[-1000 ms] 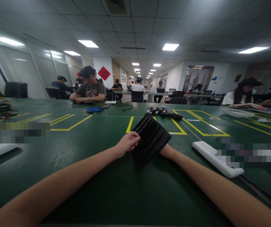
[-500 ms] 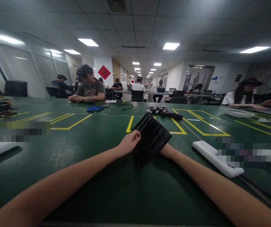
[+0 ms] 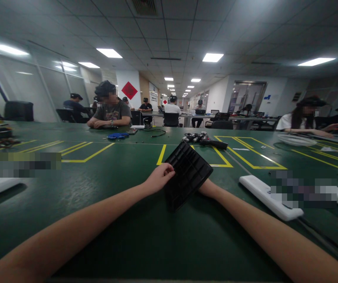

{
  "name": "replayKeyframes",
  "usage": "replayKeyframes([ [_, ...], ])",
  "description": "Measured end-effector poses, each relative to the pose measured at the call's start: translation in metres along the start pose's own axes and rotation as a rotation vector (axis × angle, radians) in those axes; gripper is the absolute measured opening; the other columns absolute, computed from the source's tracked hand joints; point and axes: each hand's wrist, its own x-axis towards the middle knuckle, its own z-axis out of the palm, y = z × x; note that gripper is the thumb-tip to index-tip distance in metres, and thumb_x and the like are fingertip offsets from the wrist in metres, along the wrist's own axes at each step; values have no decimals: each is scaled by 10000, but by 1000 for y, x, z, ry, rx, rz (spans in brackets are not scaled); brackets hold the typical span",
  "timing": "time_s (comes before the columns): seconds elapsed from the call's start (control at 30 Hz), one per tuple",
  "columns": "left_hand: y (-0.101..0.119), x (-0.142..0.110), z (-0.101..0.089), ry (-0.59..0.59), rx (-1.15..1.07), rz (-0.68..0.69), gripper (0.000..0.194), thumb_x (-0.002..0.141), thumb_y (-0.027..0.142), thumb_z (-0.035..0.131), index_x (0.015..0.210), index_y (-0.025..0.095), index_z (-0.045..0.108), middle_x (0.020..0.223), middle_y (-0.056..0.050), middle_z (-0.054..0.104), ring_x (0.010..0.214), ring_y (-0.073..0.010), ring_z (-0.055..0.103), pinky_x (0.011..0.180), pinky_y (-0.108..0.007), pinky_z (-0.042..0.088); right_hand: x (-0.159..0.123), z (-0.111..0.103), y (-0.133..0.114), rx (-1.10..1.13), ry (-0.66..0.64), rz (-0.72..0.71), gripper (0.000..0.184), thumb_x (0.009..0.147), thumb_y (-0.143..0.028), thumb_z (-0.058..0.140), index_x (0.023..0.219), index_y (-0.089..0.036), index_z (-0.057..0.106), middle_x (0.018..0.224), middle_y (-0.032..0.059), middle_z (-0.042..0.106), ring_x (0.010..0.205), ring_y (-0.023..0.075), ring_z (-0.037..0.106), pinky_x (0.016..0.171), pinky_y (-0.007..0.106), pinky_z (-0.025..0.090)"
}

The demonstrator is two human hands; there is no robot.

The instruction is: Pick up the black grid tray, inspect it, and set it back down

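A black rectangular plastic panel with a grid of ribs (image 3: 189, 171) is held tilted above the green table (image 3: 112, 243), one corner pointing down toward me. My left hand (image 3: 161, 175) is closed at its left edge, fingers curled and thumb against the ribbed face. Behind the panel's lower right side is my right hand (image 3: 207, 187), gripping it from the back; its fingers are hidden by the panel.
Yellow tape (image 3: 161, 154) marks the table. Farther back lie a bundle of dark cables (image 3: 196, 136), a black cylinder (image 3: 216, 144) and a blue item (image 3: 118, 135). White power strips (image 3: 270, 197) flank me. People sit across the table (image 3: 112, 110) and at right (image 3: 301, 122).
Both hands and the black panel stay almost where they were. The whole view shifts very slightly; the person across the table has barely moved.
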Motion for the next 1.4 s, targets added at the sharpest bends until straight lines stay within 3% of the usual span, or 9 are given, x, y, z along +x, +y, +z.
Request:
replayKeyframes([
  [0.17, 4, 1, 1, 35, -97, -37, 40, 747, 190, 554, 723, 166, 531, 664, 7, 508, 607, -119, 456, 542, -225, 361, 1, -2, -2, -29, -23, -2, 360, 845, -298, 420, 1176, -212, 534, 1235, 87, 561, 1134, 230, 512, 1001, 478, 363],
  [0.4, 5, 5, -3, 51, -753, -428, 69, 750, 86, 518, 779, 135, 480, 690, -14, 548, 551, -78, 517, 494, -188, 381, 1, -4, -9, -47, -51, -63, 403, 860, -337, 362, 1173, -163, 547, 1273, 115, 529, 1174, 235, 487, 1033, 398, 343],
  [0.53, 4, 7, -4, 40, -794, -442, 137, 693, 26, 527, 779, 128, 499, 673, -2, 536, 523, -62, 495, 470, -173, 361, 0, -2, -4, -49, -39, -55, 409, 857, -354, 366, 1181, -177, 542, 1283, 105, 521, 1177, 238, 485, 1037, 394, 338],
  [0.67, 5, 7, -5, -9, -788, -500, 80, 694, 133, 575, 725, 126, 502, 597, 33, 452, 458, -53, 419, 396, -167, 245, 0, -1, -2, -54, -32, -48, 398, 852, -334, 377, 1175, -178, 550, 1300, 109, 503, 1217, 256, 440, 1058, 416, 296],
  [0.77, 9, 5, -6, -82, -640, -467, 211, 653, 252, 667, 764, 122, 544, 609, 41, 443, 468, -49, 374, 410, -175, 216, 0, -2, -5, -42, -33, -42, 399, 857, -333, 374, 1184, -176, 541, 1293, 112, 509, 1192, 260, 465, 1040, 427, 325],
  [0.97, 7, 2, -5, -89, -160, -274, 545, 548, 333, 738, 1018, 129, 555, 715, 27, 447, 681, -132, 463, 605, -235, 360, 2, -4, -10, -27, -40, -33, 360, 831, -335, 429, 1146, -224, 563, 1228, 77, 567, 1146, 257, 505, 1015, 440, 362],
  [1.23, -8, 8, 3, 49, 256, -17, 339, 621, 385, 642, 849, 146, 566, 734, -14, 501, 640, -153, 454, 570, -255, 353, 3, 2, 1, -77, -43, 44, 289, 818, -264, 436, 1036, -188, 609, 1173, 89, 594, 1115, 242, 515, 997, 407, 376],
  [1.33, -14, 17, -10, 129, 342, -32, 337, 643, 414, 609, 847, 149, 570, 804, -40, 552, 691, -168, 502, 602, -258, 381, 3, -1, 10, -119, -32, 137, 269, 782, -179, 476, 1028, -179, 586, 1093, 69, 620, 1025, 203, 556, 916, 368, 439],
  [1.4, -21, 27, -28, 204, 434, -124, 346, 662, 437, 577, 847, 144, 585, 865, -64, 585, 755, -189, 538, 632, -265, 394, 4, -9, 18, -178, -9, 229, 294, 735, -144, 533, 1026, -168, 571, 1031, 63, 625, 968, 200, 562, 872, 372, 452],
])
